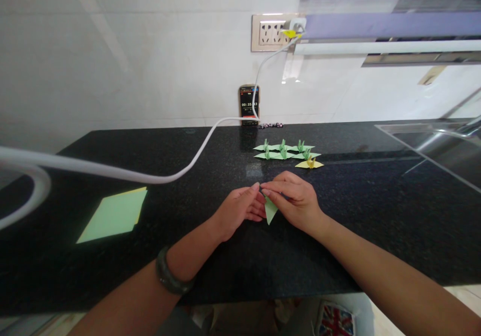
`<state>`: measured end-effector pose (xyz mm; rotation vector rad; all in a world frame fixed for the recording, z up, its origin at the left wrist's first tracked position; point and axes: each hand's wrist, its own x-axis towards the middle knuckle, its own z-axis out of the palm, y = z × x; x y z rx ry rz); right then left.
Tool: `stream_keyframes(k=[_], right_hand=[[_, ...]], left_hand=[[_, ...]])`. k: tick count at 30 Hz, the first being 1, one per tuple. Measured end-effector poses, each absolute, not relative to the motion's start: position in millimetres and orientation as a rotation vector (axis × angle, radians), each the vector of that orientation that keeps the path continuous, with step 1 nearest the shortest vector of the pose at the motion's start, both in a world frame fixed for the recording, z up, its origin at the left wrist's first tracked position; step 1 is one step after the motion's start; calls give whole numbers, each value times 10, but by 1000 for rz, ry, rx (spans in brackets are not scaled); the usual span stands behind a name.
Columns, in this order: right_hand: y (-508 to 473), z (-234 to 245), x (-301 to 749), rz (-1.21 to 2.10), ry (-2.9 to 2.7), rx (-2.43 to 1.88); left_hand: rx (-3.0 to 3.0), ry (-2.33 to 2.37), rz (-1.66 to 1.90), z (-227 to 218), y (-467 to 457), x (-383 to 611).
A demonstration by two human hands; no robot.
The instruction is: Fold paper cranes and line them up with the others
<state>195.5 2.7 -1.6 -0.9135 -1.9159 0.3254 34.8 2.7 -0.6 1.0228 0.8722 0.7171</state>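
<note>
Both hands meet over the dark countertop around a partly folded piece of light green origami paper (270, 212). My right hand (295, 200) pinches it between thumb and fingers near its upper end, and a pointed flap hangs downward. On the other side my left hand (240, 207) is closed, its thumb tip at the paper's top and its curled fingers against the left edge. Part of the paper is hidden by the fingers. Beyond the hands stand two rows of green paper cranes (284, 153), with one yellow paper crane (311, 163) in front at the right.
Green and yellow paper sheets (114, 215) lie stacked at the left on the black countertop (180, 201). A phone (249, 106) showing a timer leans on the wall. Its white cable (203, 150) crosses the view near the camera. A sink (447, 148) is at the right.
</note>
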Motion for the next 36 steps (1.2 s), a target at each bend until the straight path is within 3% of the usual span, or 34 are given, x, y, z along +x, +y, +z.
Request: stream_keyframes(k=[29, 36], right_hand=[[5, 90, 1950, 497, -2147, -627], [12, 73, 1946, 426, -1873, -897]], left_hand=[[823, 684, 755, -14, 36, 344], [903, 705, 869, -54, 51, 331]])
